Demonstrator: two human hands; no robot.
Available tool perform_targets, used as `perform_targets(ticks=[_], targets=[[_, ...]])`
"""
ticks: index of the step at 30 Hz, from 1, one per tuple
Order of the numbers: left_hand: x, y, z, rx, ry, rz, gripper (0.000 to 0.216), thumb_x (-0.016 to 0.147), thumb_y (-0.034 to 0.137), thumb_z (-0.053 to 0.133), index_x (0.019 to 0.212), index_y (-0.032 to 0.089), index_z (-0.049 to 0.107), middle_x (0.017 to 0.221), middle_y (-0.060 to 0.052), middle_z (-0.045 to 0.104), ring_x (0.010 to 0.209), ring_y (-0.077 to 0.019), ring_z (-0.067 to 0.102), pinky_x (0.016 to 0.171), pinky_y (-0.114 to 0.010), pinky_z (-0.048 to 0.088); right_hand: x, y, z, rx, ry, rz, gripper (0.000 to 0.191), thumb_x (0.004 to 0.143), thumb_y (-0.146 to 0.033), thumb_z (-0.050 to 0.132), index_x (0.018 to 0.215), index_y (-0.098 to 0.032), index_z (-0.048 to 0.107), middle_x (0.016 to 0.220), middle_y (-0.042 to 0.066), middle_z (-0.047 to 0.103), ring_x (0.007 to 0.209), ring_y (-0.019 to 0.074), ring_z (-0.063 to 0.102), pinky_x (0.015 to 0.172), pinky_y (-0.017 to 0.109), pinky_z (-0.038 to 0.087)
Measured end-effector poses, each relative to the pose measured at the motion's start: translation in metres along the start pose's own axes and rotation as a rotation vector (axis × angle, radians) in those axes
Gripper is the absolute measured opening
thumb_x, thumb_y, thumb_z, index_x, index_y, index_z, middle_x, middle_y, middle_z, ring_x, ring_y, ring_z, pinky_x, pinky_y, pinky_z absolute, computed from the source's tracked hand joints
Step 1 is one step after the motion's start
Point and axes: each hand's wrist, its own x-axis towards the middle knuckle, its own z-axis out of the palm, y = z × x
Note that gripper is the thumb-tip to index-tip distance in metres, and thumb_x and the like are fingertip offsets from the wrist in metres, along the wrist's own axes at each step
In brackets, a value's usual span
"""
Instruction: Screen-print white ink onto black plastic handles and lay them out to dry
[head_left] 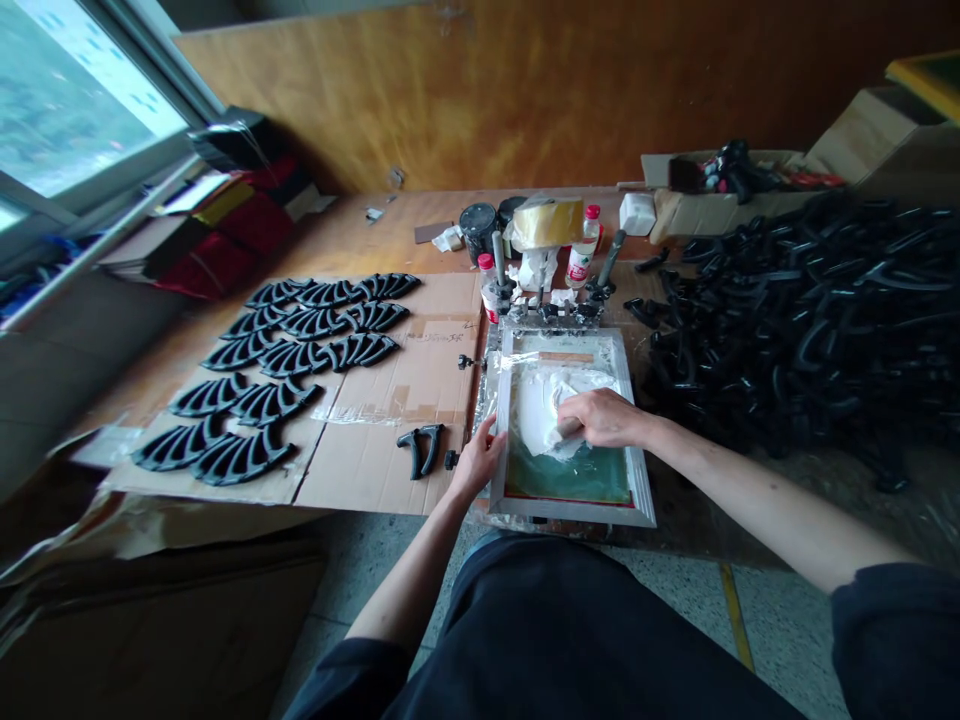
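Observation:
A silk-screen frame [639, 470] with pale metal sides and a green mesh lies in front of me, clamped at its far end. White ink [536, 405] is spread thickly over the middle of the mesh. My right hand [604, 417] is closed on a small white-smeared squeegee [568, 428], partly hidden by the fingers, down on the ink. At the frame's left edge, my left hand [480, 458] grips the side rail with curled fingers. Two curved black plastic handles [421, 450] lie on the cardboard just left of that hand.
Rows of black curved handles [274, 400] cover the cardboard [360, 450] at left. A large heap of black handles [810, 330] fills the right. Behind the frame stand the clamp [551, 312], red-capped bottles [581, 250], a dark tub [478, 230] and a tape roll [547, 220].

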Motion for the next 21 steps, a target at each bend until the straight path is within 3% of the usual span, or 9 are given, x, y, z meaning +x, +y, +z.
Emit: perform_targets(ticks=[4,8,11,14,16,19,21], targets=[[-0.001,-0.001,-0.001,-0.059,-0.003,0.004,0.059,0.089,0.054,0.048,0.14,0.025,0.047,0.08,0.0,0.065,0.072,-0.0165,0.059,0.063,-0.025,0.041,0.004,-0.009,0.017,-0.047,0.194,-0.031,0.031,0.076,-0.001,0.054,0.095,-0.02,0.069,0.099,0.004,0.071,0.09,0.019,0.062,0.073,0.027,0.044],[-0.002,0.001,-0.002,-0.131,-0.003,-0.008,0.061,0.088,0.053,0.05,0.14,0.023,0.047,0.077,0.0,0.064,0.068,-0.0148,0.057,0.06,-0.024,0.04,-0.008,-0.011,0.021,-0.017,0.141,-0.071,0.031,0.077,-0.003,0.058,0.098,-0.021,0.07,0.095,0.003,0.071,0.087,0.0186,0.064,0.073,0.027,0.046],[-0.004,0.007,-0.007,-0.165,-0.011,-0.004,0.062,0.086,0.052,0.053,0.14,0.023,0.047,0.071,0.002,0.059,0.062,-0.0128,0.052,0.055,-0.022,0.037,0.009,-0.005,0.005,0.041,0.171,0.045,0.025,0.082,-0.018,0.067,0.105,-0.026,0.069,0.095,-0.001,0.071,0.085,0.0174,0.066,0.073,0.026,0.048],[-0.012,0.022,-0.019,-0.275,-0.042,0.01,0.068,0.084,0.053,0.057,0.144,0.024,0.042,0.065,0.005,0.053,0.054,-0.01,0.046,0.05,-0.02,0.034,0.04,0.008,-0.021,0.016,0.304,0.199,0.05,0.08,-0.028,0.072,0.128,-0.032,0.059,0.113,0.0,0.069,0.092,0.0192,0.065,0.079,0.03,0.05],[-0.02,0.038,-0.031,-0.399,-0.039,0.024,0.068,0.084,0.055,0.057,0.143,0.024,0.043,0.066,0.004,0.054,0.053,-0.009,0.045,0.049,-0.02,0.034,0.049,0.024,-0.042,-0.026,0.388,0.288,0.057,0.081,-0.031,0.072,0.135,-0.032,0.054,0.111,0.002,0.07,0.087,0.0199,0.066,0.077,0.032,0.051],[-0.026,0.072,-0.048,-0.566,0.025,0.063,0.055,0.086,0.06,0.052,0.121,0.02,0.063,0.068,0.001,0.056,0.054,-0.0087,0.047,0.048,-0.02,0.037,0.029,0.064,-0.068,-0.026,0.63,0.452,0.04,0.088,-0.032,0.063,0.127,-0.023,0.061,0.094,0.003,0.072,0.074,0.0173,0.065,0.071,0.03,0.051],[-0.022,0.096,-0.056,-0.681,0.085,0.142,0.052,0.087,0.063,0.047,0.104,0.018,0.068,0.071,-0.001,0.058,0.056,-0.0093,0.049,0.05,-0.02,0.04,0.0,0.092,-0.072,-0.003,0.781,0.602,0.029,0.093,-0.029,0.052,0.114,-0.014,0.066,0.081,0.002,0.071,0.066,0.0142,0.063,0.065,0.025,0.05]])
